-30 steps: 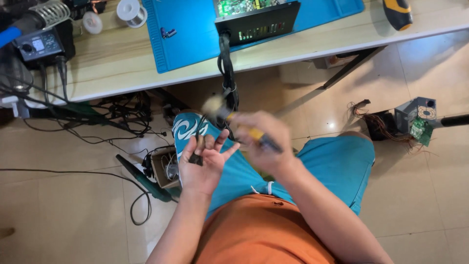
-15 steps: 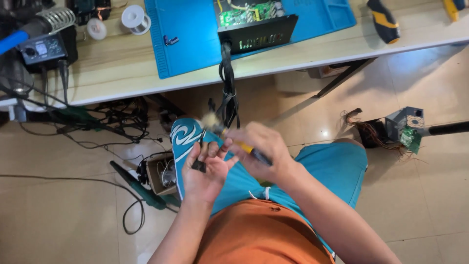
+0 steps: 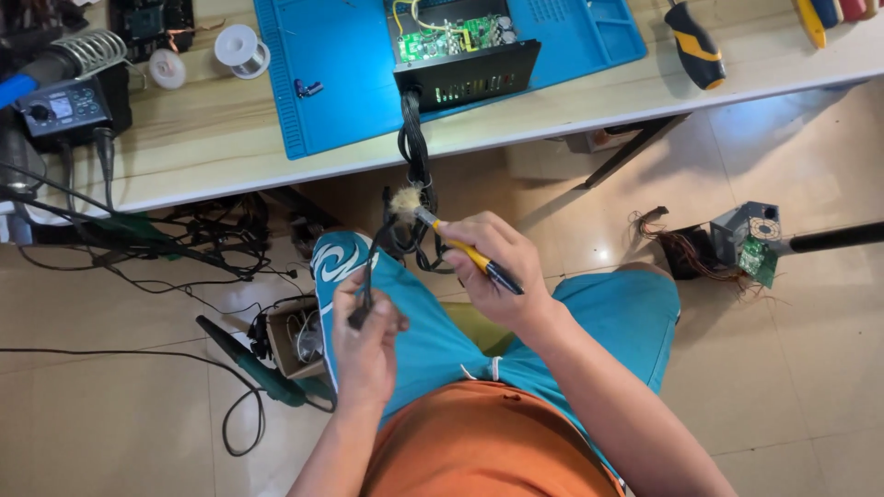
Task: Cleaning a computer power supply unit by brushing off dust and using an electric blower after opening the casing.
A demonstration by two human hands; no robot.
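A: Tiled floor below, wooden table (image 3: 212, 138) up top w/ blue mat (image 3: 341, 74) and an opened black box (image 3: 465, 55), cables (image 3: 416, 175) hanging off the edge.

B: Left hand (image 3: 364, 331)?

A: Fingers pinched shut on a small dark plug (image 3: 361, 308), over the lap.

B: Right hand (image 3: 497, 271)?

A: Closed round a yellow-handled brush (image 3: 456, 247). Long axis slants up-left; bristles sit above and right of the plug, near but apart.
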